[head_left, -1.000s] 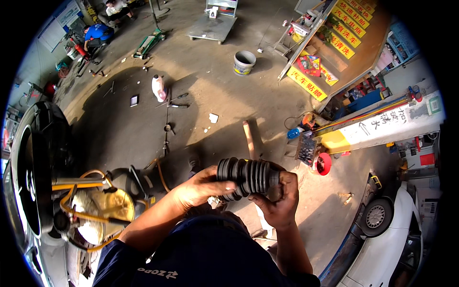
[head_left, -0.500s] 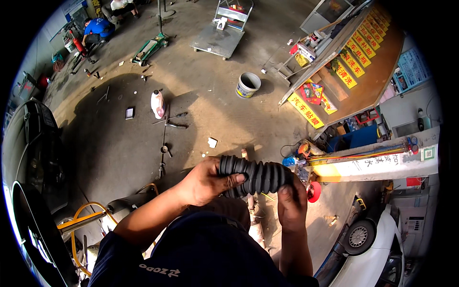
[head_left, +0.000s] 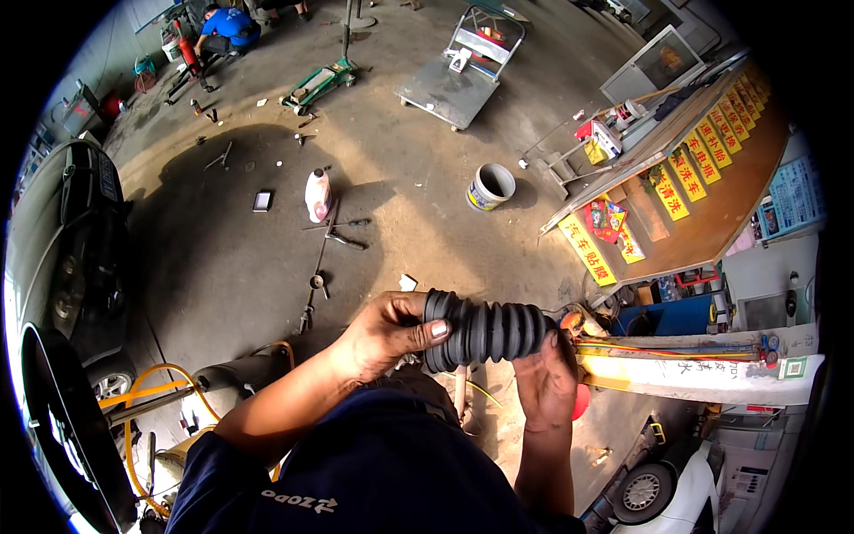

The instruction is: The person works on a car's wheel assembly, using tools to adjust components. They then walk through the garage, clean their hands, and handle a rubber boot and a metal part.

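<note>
A black ribbed rubber bellows boot (head_left: 485,331) lies sideways between my two hands, over the front of my dark shirt. My left hand (head_left: 396,338) is closed on its left end, thumb pressed along the near side of the ribs. At the opposite end, my right hand (head_left: 547,378) grips the narrower end from below, with some fingertips hidden behind the rubber.
Ahead on the floor stand a bucket (head_left: 491,187), a platform trolley (head_left: 445,93), a green jack (head_left: 316,87), a bottle (head_left: 318,196) and tools. A co-worker (head_left: 229,31) crouches far left. Cars flank me (head_left: 71,222), (head_left: 685,489); a signboard (head_left: 667,231) and white post (head_left: 703,374) are right.
My hands have shifted slightly right with the boot, which sits more level; my left thumb lies across its left ribs. The view has tilted, so the surroundings appear shifted.
</note>
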The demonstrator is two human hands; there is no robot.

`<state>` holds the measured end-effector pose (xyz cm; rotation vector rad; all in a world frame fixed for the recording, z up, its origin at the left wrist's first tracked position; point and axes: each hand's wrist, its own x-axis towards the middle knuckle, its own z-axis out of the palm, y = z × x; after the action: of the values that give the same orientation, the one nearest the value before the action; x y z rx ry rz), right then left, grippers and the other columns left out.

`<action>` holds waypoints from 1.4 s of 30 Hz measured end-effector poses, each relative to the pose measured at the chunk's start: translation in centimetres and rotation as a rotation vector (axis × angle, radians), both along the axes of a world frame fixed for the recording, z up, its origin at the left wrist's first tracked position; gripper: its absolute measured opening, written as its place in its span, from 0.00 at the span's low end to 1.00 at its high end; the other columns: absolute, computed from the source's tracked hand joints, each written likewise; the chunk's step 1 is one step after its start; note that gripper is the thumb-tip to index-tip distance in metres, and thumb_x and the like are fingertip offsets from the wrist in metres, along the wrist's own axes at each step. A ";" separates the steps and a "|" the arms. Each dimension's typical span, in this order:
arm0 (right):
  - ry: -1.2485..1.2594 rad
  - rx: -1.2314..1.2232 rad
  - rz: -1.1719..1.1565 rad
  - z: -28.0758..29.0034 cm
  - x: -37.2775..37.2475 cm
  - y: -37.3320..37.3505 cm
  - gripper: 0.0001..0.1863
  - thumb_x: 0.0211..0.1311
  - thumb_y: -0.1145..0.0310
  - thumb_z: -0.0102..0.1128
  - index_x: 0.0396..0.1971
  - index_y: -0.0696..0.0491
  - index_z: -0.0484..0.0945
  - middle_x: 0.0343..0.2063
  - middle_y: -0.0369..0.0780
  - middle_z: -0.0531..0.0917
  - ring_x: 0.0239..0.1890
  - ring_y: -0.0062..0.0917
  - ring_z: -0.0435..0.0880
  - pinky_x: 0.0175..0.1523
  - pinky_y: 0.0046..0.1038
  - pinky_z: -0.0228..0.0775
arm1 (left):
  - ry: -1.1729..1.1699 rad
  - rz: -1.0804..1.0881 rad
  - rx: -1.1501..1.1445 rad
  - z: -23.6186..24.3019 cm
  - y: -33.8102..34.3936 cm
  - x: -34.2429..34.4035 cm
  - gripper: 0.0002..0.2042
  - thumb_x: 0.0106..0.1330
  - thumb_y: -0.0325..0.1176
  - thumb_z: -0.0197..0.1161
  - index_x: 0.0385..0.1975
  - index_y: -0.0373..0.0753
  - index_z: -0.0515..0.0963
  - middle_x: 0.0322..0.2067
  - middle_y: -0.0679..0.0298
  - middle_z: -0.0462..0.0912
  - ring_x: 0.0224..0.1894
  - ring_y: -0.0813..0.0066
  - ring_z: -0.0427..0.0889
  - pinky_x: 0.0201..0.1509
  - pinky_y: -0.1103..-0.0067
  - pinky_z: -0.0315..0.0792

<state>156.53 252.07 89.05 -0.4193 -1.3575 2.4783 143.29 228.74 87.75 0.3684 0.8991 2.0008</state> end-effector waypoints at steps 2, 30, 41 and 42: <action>-0.052 -0.070 -0.014 -0.9 -0.5 0.2 0.23 0.79 0.58 0.57 0.61 0.62 0.77 0.59 0.47 0.83 0.64 0.37 0.81 0.72 0.46 0.68 | 0.020 -0.029 -0.141 0.0 -0.1 -0.4 0.13 0.77 0.31 0.66 0.55 0.32 0.85 0.42 0.62 0.91 0.45 0.78 0.87 0.55 0.76 0.79; -0.113 0.019 0.028 -4.4 -3.5 -0.9 0.27 0.86 0.50 0.41 0.58 0.59 0.79 0.54 0.46 0.87 0.58 0.33 0.86 0.68 0.36 0.73 | 0.664 0.083 -0.296 -1.5 1.8 -3.8 0.11 0.67 0.21 0.69 0.46 0.37 0.77 0.33 0.61 0.84 0.37 0.76 0.82 0.42 0.75 0.76; -0.354 0.103 -0.036 -4.0 -6.1 1.8 0.22 0.84 0.56 0.47 0.53 0.61 0.80 0.49 0.44 0.86 0.53 0.29 0.87 0.60 0.33 0.78 | 1.110 0.010 -0.688 -4.9 5.6 -7.9 0.12 0.64 0.28 0.69 0.45 0.33 0.83 0.30 0.44 0.84 0.33 0.42 0.84 0.37 0.61 0.78; -0.360 0.094 -0.014 -5.1 -6.1 3.2 0.22 0.84 0.56 0.48 0.53 0.61 0.80 0.49 0.43 0.87 0.52 0.29 0.87 0.59 0.32 0.78 | 1.124 0.009 -0.684 -5.7 6.5 -8.4 0.14 0.64 0.31 0.70 0.48 0.34 0.85 0.31 0.45 0.86 0.33 0.43 0.86 0.37 0.62 0.80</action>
<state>150.42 255.31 83.90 -0.8831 -1.5862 2.3946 134.84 235.19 82.08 1.1056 2.1604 1.2476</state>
